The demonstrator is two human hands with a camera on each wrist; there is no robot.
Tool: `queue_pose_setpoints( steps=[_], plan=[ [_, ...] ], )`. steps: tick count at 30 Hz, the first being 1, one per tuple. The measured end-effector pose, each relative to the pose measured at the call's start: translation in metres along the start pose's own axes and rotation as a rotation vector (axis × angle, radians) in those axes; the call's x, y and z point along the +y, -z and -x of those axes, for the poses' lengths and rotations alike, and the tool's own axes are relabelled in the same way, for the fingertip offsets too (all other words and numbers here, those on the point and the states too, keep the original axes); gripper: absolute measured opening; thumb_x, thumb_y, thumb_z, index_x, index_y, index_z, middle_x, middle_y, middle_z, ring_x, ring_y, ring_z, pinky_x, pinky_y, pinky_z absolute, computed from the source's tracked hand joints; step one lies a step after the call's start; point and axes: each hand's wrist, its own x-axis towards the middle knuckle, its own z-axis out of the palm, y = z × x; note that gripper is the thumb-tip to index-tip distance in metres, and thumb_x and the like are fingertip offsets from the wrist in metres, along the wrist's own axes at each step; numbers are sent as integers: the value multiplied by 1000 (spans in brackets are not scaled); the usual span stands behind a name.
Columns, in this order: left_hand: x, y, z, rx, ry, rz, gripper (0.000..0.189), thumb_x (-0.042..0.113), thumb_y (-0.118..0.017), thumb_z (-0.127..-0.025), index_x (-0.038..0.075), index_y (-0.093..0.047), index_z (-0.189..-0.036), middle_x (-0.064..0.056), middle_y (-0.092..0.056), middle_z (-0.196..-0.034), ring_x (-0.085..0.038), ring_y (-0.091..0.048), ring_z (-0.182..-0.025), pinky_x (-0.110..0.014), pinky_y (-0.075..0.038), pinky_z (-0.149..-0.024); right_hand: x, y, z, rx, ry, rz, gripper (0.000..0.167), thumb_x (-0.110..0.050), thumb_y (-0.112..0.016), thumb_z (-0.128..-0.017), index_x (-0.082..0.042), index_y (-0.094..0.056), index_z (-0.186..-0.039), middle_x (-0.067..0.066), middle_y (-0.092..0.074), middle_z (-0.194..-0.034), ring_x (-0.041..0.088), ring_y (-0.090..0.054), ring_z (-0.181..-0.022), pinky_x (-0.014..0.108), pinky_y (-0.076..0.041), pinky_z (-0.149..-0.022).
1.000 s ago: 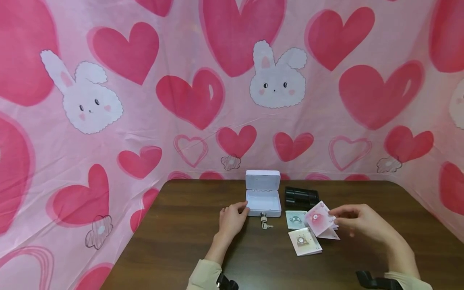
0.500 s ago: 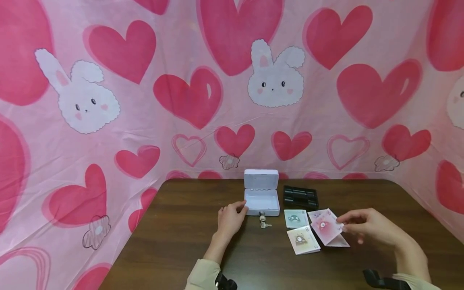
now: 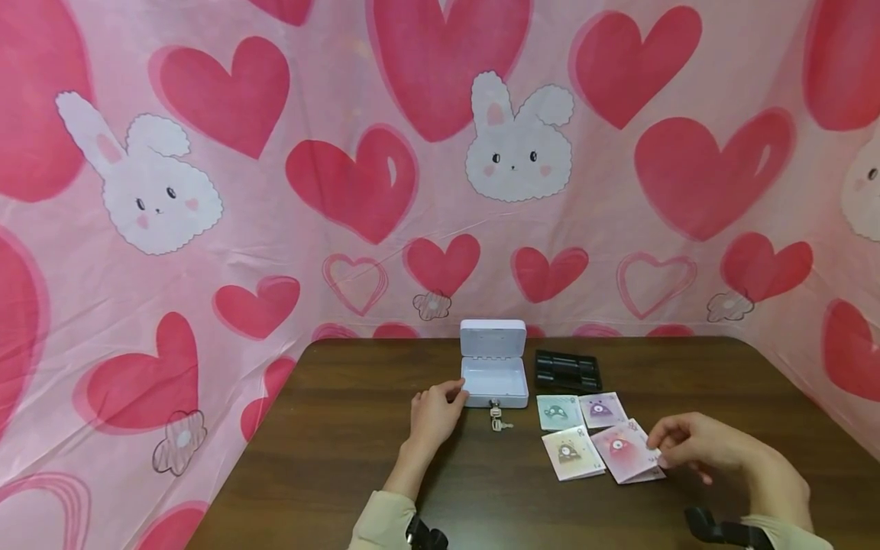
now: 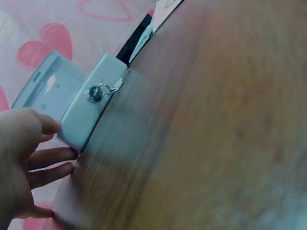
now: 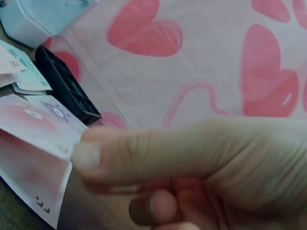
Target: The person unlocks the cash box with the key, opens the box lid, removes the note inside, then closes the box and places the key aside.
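"Near right, what's that the R hand [image 3: 715,451] has got?"

"Pink note [image 3: 622,449], folded, pinched by its right edge. It's nearest right of four: yellow note [image 3: 571,452] to its left, purple note [image 3: 602,410] just beyond, green note [image 3: 558,412] far left."

"What could go wrong?"

"Hold's only on an edge, so if it slips the fold prob. springs open. Also v. close to purple & yellow; a sideways drag could shove those askew."

"And the L hand [image 3: 436,412]?"

"Fingers fairly straight, touching the white box [image 3: 512,401] at its left end, not wrapped round it. A careless push could skid the box & drag the keys [image 3: 496,420] at its front. Black tray [image 3: 567,371] sits just right of the box."

"Do the views differ?"

"Yep. Head cam: all four note faces + the box's inside. R wrist: the gap betw. the pink note's halves, which head cam barely gives. L wrist: fingertips low by the box's bottom corner, hidden from above. Can't tell how hard they press, tho."
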Motion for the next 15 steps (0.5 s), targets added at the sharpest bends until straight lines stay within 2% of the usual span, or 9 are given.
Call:
queue_pose_setpoints(
  steps=[5, 11, 15],
  plan=[
    [-1, 0, -1, 14, -9, -12, 30, 28, -67, -94, 14, -74, -120, -5, -74, -118, -27, -67, -116, -67, -26, -110, 2, 0, 4, 1, -52, 39, 23, -7, -62, -88, 10, -55, -102, -5, -64, -78, 2, -45, -47, 17, -40, -40],
    [0, 0, 0, 15, -9, -7, 30, 28, -67, -95, 15, -74, -120, -3, -74, -118, -27, -67, -116, -67, -25, -111, -3, 0, 7, 95, -123, 127, 17, -17, -65, -89, -3, -63, -98, -5, -58, -73, 5, -41, -47, 20, -36, -41],
    [0, -1, 0, 15, -10, -9, 30, 28, -66, -95, 15, -74, -120, -3, -74, -117, -27, -67, -115, -67, -26, -110, -7, -2, 6, 137, -173, 150, 18, -22, -66, -89, -5, -66, -96, -4, -57, -71, 7, -41, -48, 21, -33, -41]
  ],
)
